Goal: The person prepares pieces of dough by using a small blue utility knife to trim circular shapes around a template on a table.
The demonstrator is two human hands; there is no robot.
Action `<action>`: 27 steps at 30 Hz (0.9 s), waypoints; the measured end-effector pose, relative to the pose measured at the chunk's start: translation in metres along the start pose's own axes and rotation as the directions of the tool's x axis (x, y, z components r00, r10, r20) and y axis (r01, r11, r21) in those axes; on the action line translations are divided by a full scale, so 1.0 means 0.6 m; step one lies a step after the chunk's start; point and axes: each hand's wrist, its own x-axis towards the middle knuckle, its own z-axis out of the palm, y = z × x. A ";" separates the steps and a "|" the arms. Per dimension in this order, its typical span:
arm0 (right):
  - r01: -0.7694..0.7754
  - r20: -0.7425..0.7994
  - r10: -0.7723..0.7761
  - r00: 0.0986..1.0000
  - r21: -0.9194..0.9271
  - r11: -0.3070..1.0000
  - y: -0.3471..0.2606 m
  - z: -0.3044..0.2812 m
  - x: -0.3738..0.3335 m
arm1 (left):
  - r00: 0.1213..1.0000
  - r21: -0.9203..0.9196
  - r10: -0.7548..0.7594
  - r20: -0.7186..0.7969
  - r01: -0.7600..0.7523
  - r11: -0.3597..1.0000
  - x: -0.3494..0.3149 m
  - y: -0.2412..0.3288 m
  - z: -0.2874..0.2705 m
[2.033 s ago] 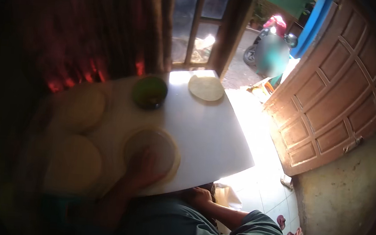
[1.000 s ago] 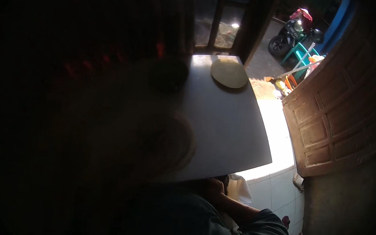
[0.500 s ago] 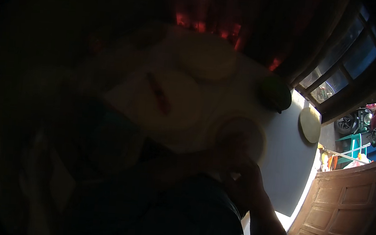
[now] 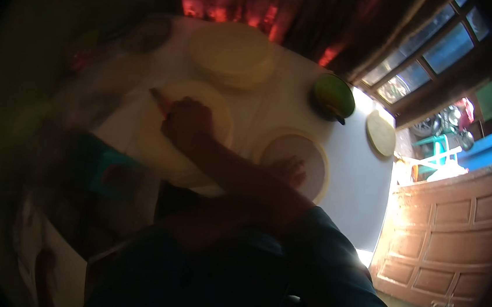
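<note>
My right hand point(image 4: 187, 125) reaches across to the left and grips a thin red-handled tool point(image 4: 159, 100) over a large pale round dough sheet point(image 4: 159, 146) on the white table point(image 4: 354, 186). Its blue-sleeved forearm crosses over my left hand point(image 4: 289, 170), which rests flat on a smaller round sheet with a raised rim point(image 4: 316, 154). Only the fingers of the left hand show past the forearm. A stack of pale round sheets point(image 4: 231, 53) lies beyond the right hand.
A green bowl point(image 4: 334, 95) stands at the table's far edge, with a single small dough round point(image 4: 380, 133) to its right. Behind are a red curtain point(image 4: 241, 7) and a window point(image 4: 430, 52). A wooden panelled door point(image 4: 444, 229) stands to the right. A teal object point(image 4: 110, 171) lies near left.
The view has swung left and brightened. My right hand, earlier tucked below the table edge, now reaches over the left sheet holding the red tool. The left hand stays on the rimmed sheet.
</note>
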 end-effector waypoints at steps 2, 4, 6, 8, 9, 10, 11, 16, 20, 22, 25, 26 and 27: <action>0.009 0.074 -0.012 0.997 0.035 0.999 -0.008 -0.008 0.005 | 0.983 0.045 -0.100 0.154 0.094 0.995 0.010 0.002 -0.009; 0.039 0.021 -0.040 0.999 0.053 0.998 0.007 -0.015 0.003 | 0.983 0.073 -0.077 0.168 0.065 0.995 0.022 0.025 -0.041; 0.079 -0.030 -0.077 0.997 0.068 0.995 0.017 -0.037 -0.006 | 0.983 0.104 -0.060 0.175 0.042 0.994 0.032 0.030 -0.039; 0.104 -0.113 -0.097 0.989 0.057 0.993 0.021 -0.073 -0.031 | 0.989 0.306 -0.040 0.142 -0.005 0.952 0.015 0.012 -0.008; 0.101 -0.232 -0.064 0.970 0.149 0.984 0.054 -0.089 -0.054 | 0.989 0.274 -0.020 0.145 -0.021 0.961 0.028 0.023 -0.013; 0.113 -0.334 -0.026 0.942 0.243 0.963 0.083 -0.095 -0.079 | 0.979 0.256 -0.037 0.198 -0.016 0.966 0.030 0.029 -0.050; 0.143 -0.436 0.013 0.900 0.322 0.936 0.107 -0.113 -0.106 | 0.968 0.240 -0.042 0.247 -0.019 0.971 0.040 0.043 -0.087; 0.015 -0.356 0.560 0.748 0.853 0.522 0.326 -0.233 -0.285 | 0.924 0.203 -0.215 0.318 0.155 0.967 0.064 0.082 -0.147; -0.115 -0.181 0.794 0.581 0.947 0.300 0.388 -0.281 -0.392 | 0.930 0.232 -0.210 0.301 0.142 0.962 0.074 0.082 -0.130; -0.073 -0.145 0.804 0.577 0.971 0.228 0.425 -0.279 -0.450 | 0.945 0.250 -0.181 0.274 0.112 0.962 0.076 0.086 -0.129; -0.090 -0.133 0.712 0.689 0.960 0.266 0.410 -0.288 -0.468 | 0.932 0.260 -0.167 0.321 0.083 0.962 0.091 0.090 -0.139; -0.102 -0.133 0.668 0.732 0.948 0.300 0.394 -0.296 -0.462 | 0.901 0.244 -0.177 0.396 0.082 0.966 0.097 0.091 -0.143; -0.118 -0.134 0.613 0.778 0.928 0.353 0.378 -0.306 -0.454 | 0.900 0.243 -0.182 0.396 0.089 0.966 0.097 0.093 -0.142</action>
